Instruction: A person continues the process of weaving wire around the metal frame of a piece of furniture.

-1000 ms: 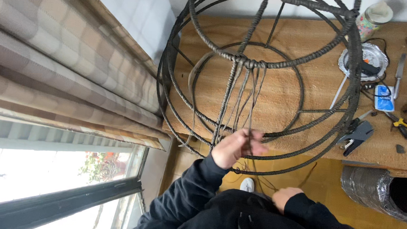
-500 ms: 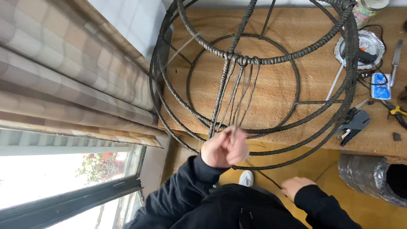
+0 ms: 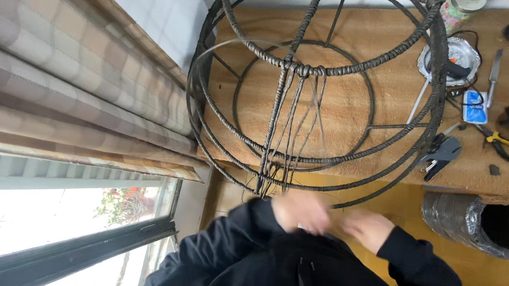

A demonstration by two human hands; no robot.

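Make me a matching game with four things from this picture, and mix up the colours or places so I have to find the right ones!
Things:
1. wire frame
2. pliers
3. curtain
4. stapler

Colours and places:
A. checked in beige and brown, hanging by the window
B. yellow handles, lying at the right end of the wooden table
C. dark rings wrapped in cord, standing on the table in the middle
D. grey, lying just outside the frame's right side

Right pairs: 1-C, 2-B, 3-A, 4-D
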